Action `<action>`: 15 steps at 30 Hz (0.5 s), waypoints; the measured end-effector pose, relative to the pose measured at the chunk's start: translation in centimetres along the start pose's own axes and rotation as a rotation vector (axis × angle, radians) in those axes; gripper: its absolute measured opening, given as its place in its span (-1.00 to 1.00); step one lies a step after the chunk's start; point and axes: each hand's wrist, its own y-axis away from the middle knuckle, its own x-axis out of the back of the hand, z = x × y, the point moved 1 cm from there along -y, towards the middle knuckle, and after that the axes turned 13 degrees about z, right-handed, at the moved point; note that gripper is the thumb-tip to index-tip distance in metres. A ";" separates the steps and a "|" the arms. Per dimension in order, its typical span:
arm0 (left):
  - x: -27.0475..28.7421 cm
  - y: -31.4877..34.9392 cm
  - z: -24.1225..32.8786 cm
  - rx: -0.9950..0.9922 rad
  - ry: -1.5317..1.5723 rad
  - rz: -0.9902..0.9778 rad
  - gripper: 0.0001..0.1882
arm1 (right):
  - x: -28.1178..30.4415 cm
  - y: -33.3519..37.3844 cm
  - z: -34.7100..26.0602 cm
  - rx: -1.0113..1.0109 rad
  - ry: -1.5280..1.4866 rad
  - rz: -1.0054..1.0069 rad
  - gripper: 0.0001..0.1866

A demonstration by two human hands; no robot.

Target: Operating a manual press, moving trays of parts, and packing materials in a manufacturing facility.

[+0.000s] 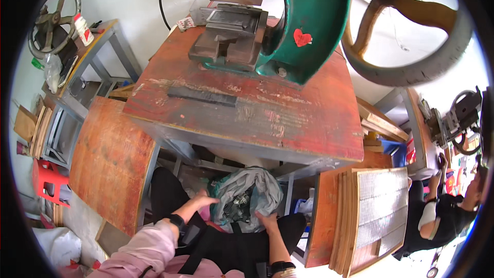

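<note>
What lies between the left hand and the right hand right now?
In the head view, an open grey plastic bag lies between the left hand and the right hand, with dark, shiny pieces inside, too small to identify.

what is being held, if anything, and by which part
A grey plastic bag, apparently by its open rim: left hand at the left side, right hand at the lower right.

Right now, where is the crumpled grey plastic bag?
In the head view, the bag sits at lower centre, between left hand and right hand, below the worn red tabletop.
</note>
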 end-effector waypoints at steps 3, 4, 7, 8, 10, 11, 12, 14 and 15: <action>-4.5 0.5 -2.2 -0.125 -0.110 0.067 -0.28 | -0.1 0.0 -0.6 -0.254 -0.056 0.051 0.00; -5.3 0.0 -3.8 -0.102 -0.108 0.085 -0.28 | -0.4 0.7 -1.5 -0.285 -0.165 -0.026 -0.06; -8.4 -1.6 -6.7 0.010 0.173 -0.339 -0.42 | -0.1 1.4 -3.2 -0.297 -0.229 -0.042 -0.26; -8.7 -1.6 -6.5 0.090 0.106 -0.142 -0.50 | 0.0 1.2 -2.9 -0.293 -0.236 -0.030 -0.32; -7.5 -0.9 -5.4 0.197 0.198 0.110 -0.61 | 0.0 1.5 -3.5 -0.295 -0.236 -0.028 -0.38; -7.1 -0.4 -4.8 0.205 0.197 0.112 -0.61 | 0.1 1.8 -3.8 -0.216 -0.234 0.004 -0.42; -6.6 0.5 -3.3 0.336 0.346 0.154 -0.57 | 0.5 2.3 -4.4 -0.137 -0.235 0.042 -0.46; -6.3 2.0 -1.6 0.431 0.463 0.230 -0.53 | 0.7 2.1 -3.8 -0.152 -0.188 0.034 -0.49; -5.6 2.8 -0.6 0.431 0.460 0.225 -0.53 | 1.0 2.4 -3.8 -0.163 -0.141 0.019 -0.52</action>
